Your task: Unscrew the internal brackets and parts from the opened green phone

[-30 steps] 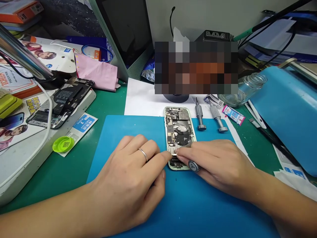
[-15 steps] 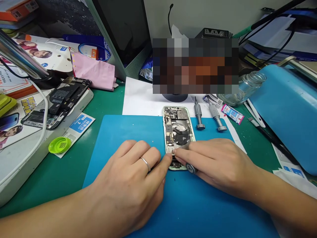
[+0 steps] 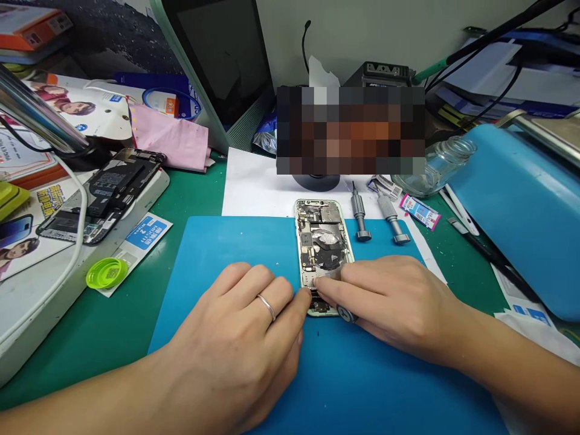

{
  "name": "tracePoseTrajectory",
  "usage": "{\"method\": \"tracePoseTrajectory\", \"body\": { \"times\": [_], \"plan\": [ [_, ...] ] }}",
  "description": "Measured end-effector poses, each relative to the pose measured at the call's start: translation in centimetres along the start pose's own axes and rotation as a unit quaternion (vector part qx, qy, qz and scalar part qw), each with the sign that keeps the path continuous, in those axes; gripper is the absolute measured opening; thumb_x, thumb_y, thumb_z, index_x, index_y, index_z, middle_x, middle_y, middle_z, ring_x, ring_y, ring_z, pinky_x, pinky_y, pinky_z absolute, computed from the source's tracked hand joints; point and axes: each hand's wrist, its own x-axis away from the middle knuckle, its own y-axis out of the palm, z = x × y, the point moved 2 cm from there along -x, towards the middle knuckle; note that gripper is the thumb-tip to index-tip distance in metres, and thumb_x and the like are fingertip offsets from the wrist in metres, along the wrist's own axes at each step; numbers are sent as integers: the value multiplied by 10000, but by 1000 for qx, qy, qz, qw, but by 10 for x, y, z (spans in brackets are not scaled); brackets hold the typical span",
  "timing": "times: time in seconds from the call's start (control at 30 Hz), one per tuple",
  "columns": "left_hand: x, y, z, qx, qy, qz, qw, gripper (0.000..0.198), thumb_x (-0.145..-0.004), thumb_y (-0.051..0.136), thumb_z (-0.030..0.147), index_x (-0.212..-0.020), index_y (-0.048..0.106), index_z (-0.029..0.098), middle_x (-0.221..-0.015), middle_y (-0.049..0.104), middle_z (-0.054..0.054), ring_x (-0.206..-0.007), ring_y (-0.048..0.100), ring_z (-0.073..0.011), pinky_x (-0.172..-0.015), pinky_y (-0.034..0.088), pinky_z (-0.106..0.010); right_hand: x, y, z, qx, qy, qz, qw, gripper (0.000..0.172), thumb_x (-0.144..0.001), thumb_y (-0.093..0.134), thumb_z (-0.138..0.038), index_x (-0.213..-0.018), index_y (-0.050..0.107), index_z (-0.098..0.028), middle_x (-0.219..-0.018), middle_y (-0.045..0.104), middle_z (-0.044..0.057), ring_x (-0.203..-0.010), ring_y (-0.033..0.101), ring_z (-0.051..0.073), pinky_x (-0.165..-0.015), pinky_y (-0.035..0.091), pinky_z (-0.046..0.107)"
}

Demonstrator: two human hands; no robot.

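An opened smartphone (image 3: 324,238) lies on the blue mat (image 3: 235,254), its circuit board and round black coil exposed. My left hand (image 3: 247,332) is closed, with a ring on one finger. Its index fingertip touches the phone's lower left side, while the thumb and whatever the curled fingers hold are hidden. My right hand (image 3: 389,296) reaches over the phone's lower right part, fingers bunched with one tip on the metal area near the bottom. From beneath those fingers shows the round black end of a screwdriver (image 3: 347,313); its shaft is hidden.
Two grey screwdrivers (image 3: 358,211) lie beyond the phone, near a glass jar (image 3: 435,166). Tweezers (image 3: 460,209) rest beside a blue case (image 3: 525,223) at right. A removed phone part (image 3: 106,193) and a green cap (image 3: 107,273) are at left.
The view has shifted slightly. My left index fingertip has slid a little down the phone's edge, and the screwdriver end by my right hand shows slightly less. The phone remains in place.
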Motion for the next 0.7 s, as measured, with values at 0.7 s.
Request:
{"method": "tracePoseTrajectory", "body": {
  "times": [0.7],
  "plan": [
    [-1,-2,1,-8,9,-3,1000,193,-1038,547,174,-1066,722,97,-869,689,-62,-779,562,-241,-705,376,-424,0,-1,3,9,-19,8,1000,225,-1072,500,-139,-1032,721,-150,-651,534,-28,-567,422,144,-527,287,327]
  ]
}}
